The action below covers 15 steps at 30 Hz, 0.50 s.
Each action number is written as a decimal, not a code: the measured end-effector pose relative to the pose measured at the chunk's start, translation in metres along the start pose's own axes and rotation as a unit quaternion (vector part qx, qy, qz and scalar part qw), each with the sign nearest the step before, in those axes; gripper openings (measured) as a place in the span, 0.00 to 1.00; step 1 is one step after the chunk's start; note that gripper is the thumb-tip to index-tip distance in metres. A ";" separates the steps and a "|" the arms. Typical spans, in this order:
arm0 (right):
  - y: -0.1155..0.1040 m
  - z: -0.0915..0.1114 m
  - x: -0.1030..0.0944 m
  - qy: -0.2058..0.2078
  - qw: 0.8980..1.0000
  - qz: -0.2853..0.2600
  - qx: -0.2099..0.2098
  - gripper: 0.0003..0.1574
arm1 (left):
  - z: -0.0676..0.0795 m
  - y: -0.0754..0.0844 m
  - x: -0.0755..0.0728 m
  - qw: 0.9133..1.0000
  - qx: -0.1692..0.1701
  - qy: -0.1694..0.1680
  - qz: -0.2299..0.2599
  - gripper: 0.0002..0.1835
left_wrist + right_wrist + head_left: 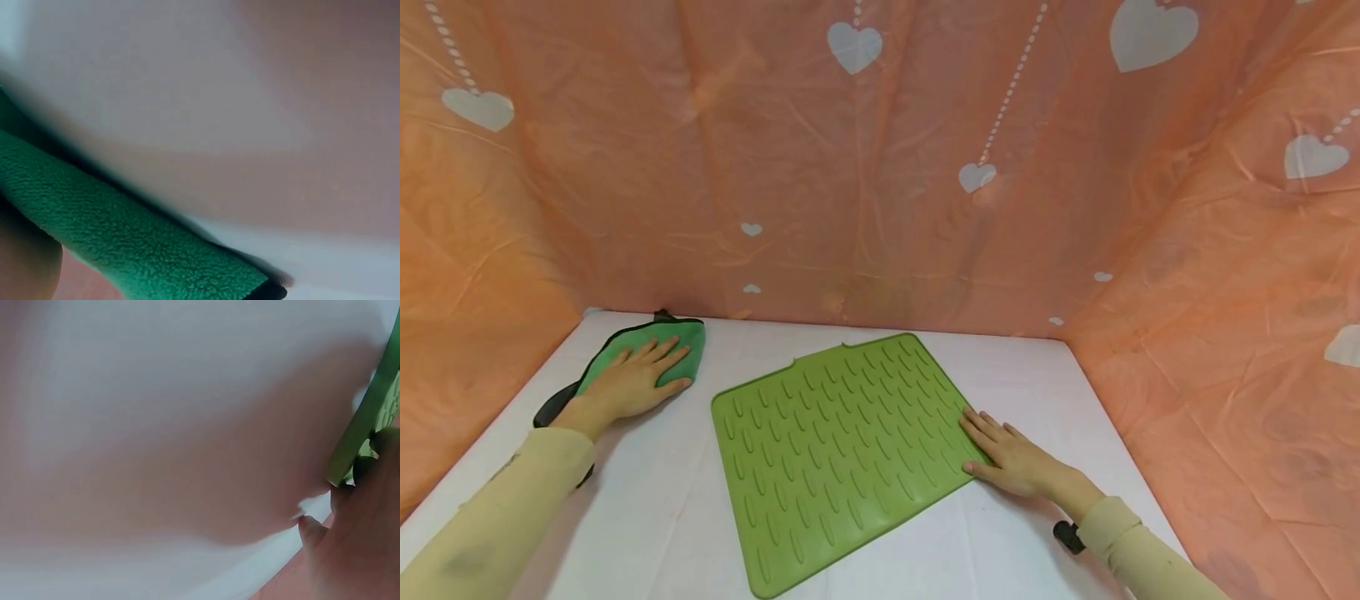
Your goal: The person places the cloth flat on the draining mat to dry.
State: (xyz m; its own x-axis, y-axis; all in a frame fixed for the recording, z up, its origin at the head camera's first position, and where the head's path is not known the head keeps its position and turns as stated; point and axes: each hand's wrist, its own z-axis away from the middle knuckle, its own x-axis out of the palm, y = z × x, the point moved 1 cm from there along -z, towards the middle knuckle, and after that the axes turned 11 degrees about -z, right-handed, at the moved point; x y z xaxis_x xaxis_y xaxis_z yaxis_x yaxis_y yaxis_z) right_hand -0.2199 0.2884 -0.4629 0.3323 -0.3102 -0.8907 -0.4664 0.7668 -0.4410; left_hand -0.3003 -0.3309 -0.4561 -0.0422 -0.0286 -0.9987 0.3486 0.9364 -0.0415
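In the head view my left hand (631, 382) lies with spread fingers on a green terry cloth (692, 336) with black edging, at the table's back left. The left wrist view shows the cloth's fluffy pile (125, 231) and dark border close up. A flat green mat (835, 450) with rows of raised oval ridges lies turned at an angle in the middle of the table. My right hand (1018, 462) rests its straight fingers on the mat's right corner. In the right wrist view, that hand's fingers (315, 530) are at the mat's thin edge.
A white cloth covers the table (1015, 375). Orange curtains (880, 208) with pale hearts enclose the back and both sides. A black wrist device (1067, 536) sits by the right cuff, and a black piece (554, 406) shows beside the left wrist.
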 end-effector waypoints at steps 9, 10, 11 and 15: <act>0.000 0.001 -0.001 -0.007 1.000 -0.010 0.007 0.49 | -0.008 -0.005 0.002 0.999 0.014 0.017 0.035 0.34; 0.000 0.000 -0.001 -0.009 1.000 -0.011 0.007 0.48 | -0.008 -0.005 0.002 0.999 0.011 0.021 0.042 0.33; 0.001 0.000 0.000 -0.011 1.000 -0.011 0.007 0.48 | -0.007 -0.005 0.001 0.998 0.008 0.027 0.049 0.32; 0.001 -0.002 0.001 -0.016 1.000 -0.013 0.006 0.48 | -0.006 -0.005 -0.001 0.996 0.010 0.065 0.055 0.29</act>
State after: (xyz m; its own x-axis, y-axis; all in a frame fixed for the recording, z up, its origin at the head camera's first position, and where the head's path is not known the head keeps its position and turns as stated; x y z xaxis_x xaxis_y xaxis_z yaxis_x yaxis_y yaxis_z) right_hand -0.2216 0.2881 -0.4641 0.3699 -0.3117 -0.8752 -0.4482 0.7653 -0.4620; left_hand -0.3077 -0.3329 -0.4543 -0.1226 0.1211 -0.9850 0.3755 0.9244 0.0669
